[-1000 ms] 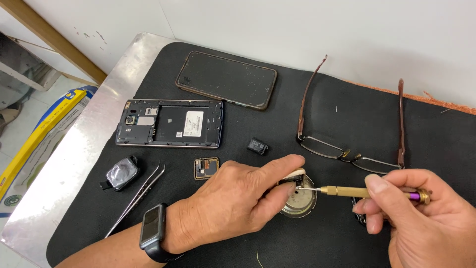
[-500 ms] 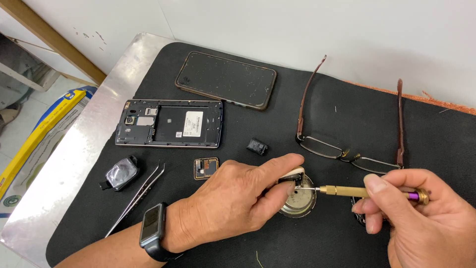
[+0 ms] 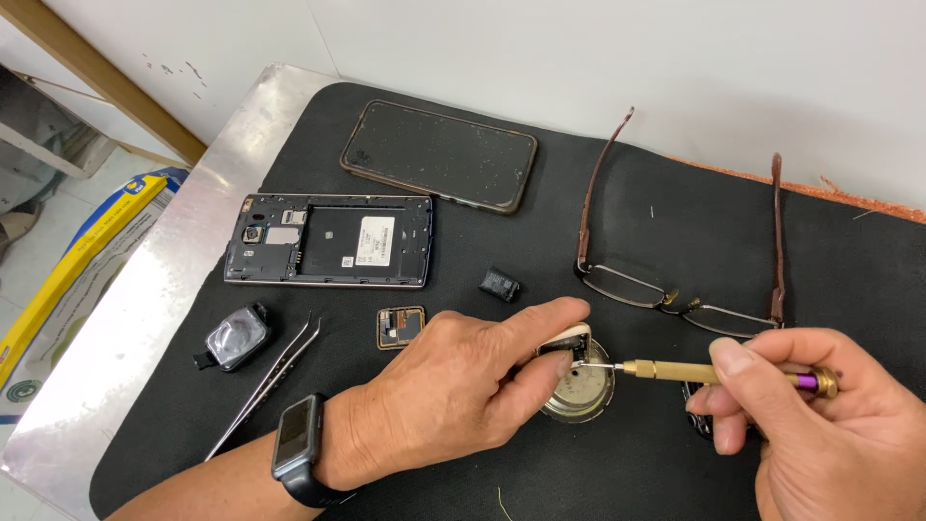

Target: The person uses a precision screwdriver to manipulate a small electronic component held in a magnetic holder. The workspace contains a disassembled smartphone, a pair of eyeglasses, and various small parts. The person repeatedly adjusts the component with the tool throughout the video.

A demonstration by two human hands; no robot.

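Observation:
My left hand (image 3: 463, 386) lies on the black mat (image 3: 463, 260), its thumb and forefinger pinching a small white part at the rim of a round silver watch case (image 3: 584, 397). My right hand (image 3: 820, 434) grips a brass screwdriver (image 3: 694, 371) with a purple end. Its thin tip touches the top edge of the watch case beside my left fingertips. A dark smartwatch (image 3: 294, 444) sits on my left wrist.
On the mat lie a dark phone (image 3: 439, 154), an opened phone frame (image 3: 328, 241), brown-framed glasses (image 3: 675, 280), a small black block (image 3: 500, 285), a small square part (image 3: 400, 326), metal tweezers (image 3: 270, 381) and a black watch body (image 3: 236, 336). The metal table edge (image 3: 125, 318) runs along the left.

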